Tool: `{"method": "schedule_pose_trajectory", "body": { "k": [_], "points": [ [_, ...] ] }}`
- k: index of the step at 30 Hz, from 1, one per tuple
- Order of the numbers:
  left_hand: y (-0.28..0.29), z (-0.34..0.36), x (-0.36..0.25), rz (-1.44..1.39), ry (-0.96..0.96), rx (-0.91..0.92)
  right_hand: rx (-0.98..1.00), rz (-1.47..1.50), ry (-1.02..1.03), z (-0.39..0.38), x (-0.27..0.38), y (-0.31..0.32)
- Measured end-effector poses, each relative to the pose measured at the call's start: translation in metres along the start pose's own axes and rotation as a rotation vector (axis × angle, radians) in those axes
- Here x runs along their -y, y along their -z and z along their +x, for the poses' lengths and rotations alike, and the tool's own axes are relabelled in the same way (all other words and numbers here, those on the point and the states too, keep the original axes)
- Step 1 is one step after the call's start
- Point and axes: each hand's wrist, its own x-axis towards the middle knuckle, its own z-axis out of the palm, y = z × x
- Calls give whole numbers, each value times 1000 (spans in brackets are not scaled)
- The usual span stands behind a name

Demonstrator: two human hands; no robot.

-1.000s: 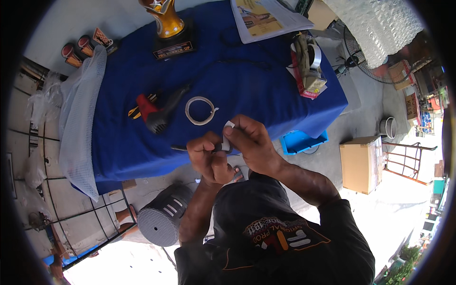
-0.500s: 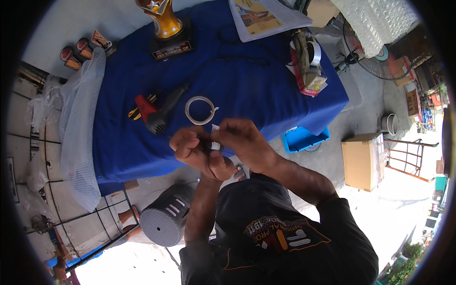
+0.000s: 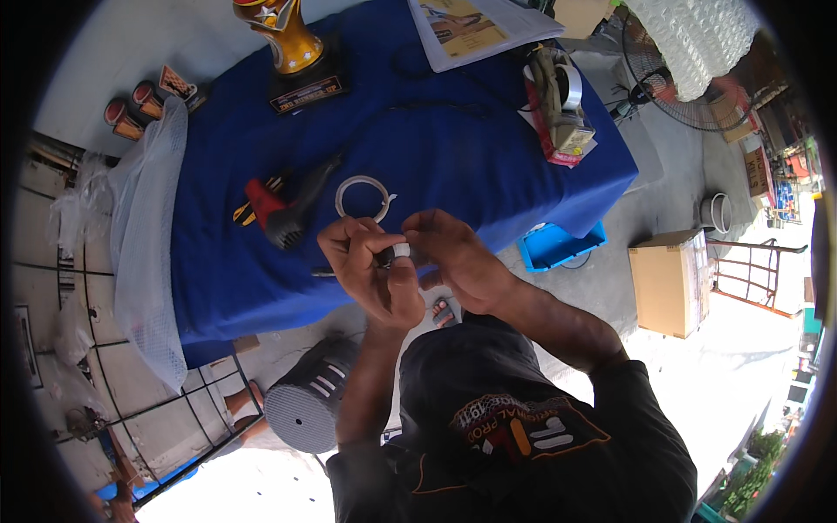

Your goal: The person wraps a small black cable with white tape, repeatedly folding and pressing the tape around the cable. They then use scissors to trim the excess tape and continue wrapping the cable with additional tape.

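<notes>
Both my hands meet over the table's near edge. My left hand [image 3: 370,275] is closed on a small dark piece with a white band [image 3: 401,250] of what looks like tape; its kind is too small to tell. My right hand [image 3: 466,266] has its thumb and index pinched together right beside that piece, and what they hold, if anything, is hidden. Just beyond my fingers lies a roll of pale narrow tape [image 3: 362,180] with a loose end. Left of it are a black hair-dryer-like tool [image 3: 292,224], a red part [image 3: 264,196] and a yellow-and-black tool [image 3: 243,213].
A gold trophy [image 3: 296,52] stands at the back of the blue-clothed table [image 3: 453,157]. Papers in a plastic sleeve [image 3: 466,35] and a tape dispenser [image 3: 562,109] sit at the right. Below are a blue bin [image 3: 558,248], a carton [image 3: 667,283] and a dark stool [image 3: 305,405].
My right hand has shifted slightly, and the white strip's upright end no longer shows between my fingers; the white now lies around the dark piece. The whole view has shifted slightly.
</notes>
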Motion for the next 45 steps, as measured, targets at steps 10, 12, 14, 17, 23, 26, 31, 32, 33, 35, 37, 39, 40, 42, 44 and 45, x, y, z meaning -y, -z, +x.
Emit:
{"method": "schedule_pose_trajectory", "body": {
  "k": [10, 12, 14, 17, 23, 26, 31, 32, 33, 35, 37, 39, 40, 42, 44, 45],
  "points": [
    [34, 41, 1, -421, 833, 480, -28, -653, 706, 6, -7, 17],
    [37, 43, 2, -406, 879, 510, -43, -771, 818, 8, -7, 21],
    [36, 44, 4, -477, 935, 509, -90, -950, 1015, 9, -5, 20],
    [34, 43, 3, -483, 952, 472, -115, -962, 1027, 4, 1, 16],
    [33, 45, -2, -645, 1014, 434, -177, -1022, 1068, 0, 13, 9],
    [33, 43, -3, -675, 1045, 426, -183, -1040, 1037, 0, 14, 11],
    [29, 33, -2, -737, 1012, 409, -128, -788, 758, 1, 12, 15],
    [29, 31, -1, -756, 989, 407, -122, -740, 743, 4, 13, 15],
    [29, 30, 1, -734, 979, 416, -118, -723, 691, 3, 14, 16],
    [28, 27, 4, -703, 946, 432, -105, -813, 648, 1, 18, 17],
    [27, 23, 6, -704, 889, 395, -89, -779, 504, -5, 22, 16],
    [25, 19, 6, -718, 858, 364, -72, -596, 316, -12, 23, 13],
    [23, 17, 4, -735, 849, 351, -57, -492, 344, -15, 23, 10],
    [22, 12, 1, -718, 820, 361, -7, -304, 420, -20, 23, 4],
    [21, 7, -2, -644, 778, 400, 43, -361, 438, -23, 27, 3],
    [20, 5, -3, -642, 750, 371, 76, -393, 444, -24, 30, 2]
  ]
}}
